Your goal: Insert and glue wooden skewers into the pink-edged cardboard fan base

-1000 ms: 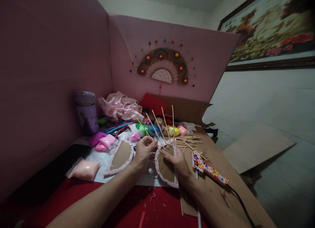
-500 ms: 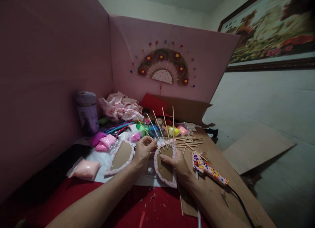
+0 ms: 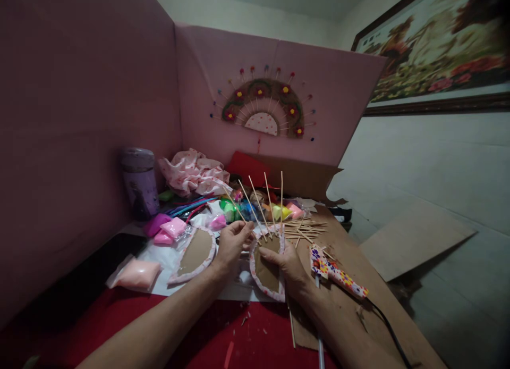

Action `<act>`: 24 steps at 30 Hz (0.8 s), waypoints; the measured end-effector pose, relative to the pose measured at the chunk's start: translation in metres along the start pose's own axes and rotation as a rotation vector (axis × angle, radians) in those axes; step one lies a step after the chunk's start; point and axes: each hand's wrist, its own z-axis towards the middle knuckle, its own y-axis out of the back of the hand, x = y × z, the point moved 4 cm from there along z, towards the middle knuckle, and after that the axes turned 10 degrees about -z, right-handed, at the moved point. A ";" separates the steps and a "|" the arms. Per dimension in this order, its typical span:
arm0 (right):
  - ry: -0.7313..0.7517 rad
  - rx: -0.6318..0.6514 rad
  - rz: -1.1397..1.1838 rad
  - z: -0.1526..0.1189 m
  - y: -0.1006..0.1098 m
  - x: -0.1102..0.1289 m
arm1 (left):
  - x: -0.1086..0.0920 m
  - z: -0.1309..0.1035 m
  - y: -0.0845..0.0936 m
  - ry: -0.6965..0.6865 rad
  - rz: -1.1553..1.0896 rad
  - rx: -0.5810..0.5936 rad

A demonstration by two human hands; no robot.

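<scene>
- Currently, left hand narrow, fingertips pinching a thin pale wooden stick
- Right hand closed on a half-round brown cardboard piece, thumb across its face
- Cardboard piece located between the hands, right of a matching half-round panel; long axis runs near to far, curve facing left
- Appearance: bare brown face, pale patterned cloth rim; four more sticks fan from its far part

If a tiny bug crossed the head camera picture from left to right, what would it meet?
Purple tumbler → unheld half-round cardboard → left hand → held half-round cardboard with sticks → flowery glue gun.
</scene>
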 end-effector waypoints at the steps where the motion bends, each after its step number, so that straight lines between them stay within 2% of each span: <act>1: -0.001 -0.003 0.003 0.000 0.000 0.000 | 0.000 0.000 0.000 -0.002 0.002 0.002; 14: -0.005 -0.008 0.040 0.000 -0.001 0.002 | -0.002 -0.003 -0.002 0.007 -0.016 0.060; 24: 0.015 0.024 0.048 0.001 0.000 -0.001 | -0.001 -0.004 -0.001 0.044 0.003 0.045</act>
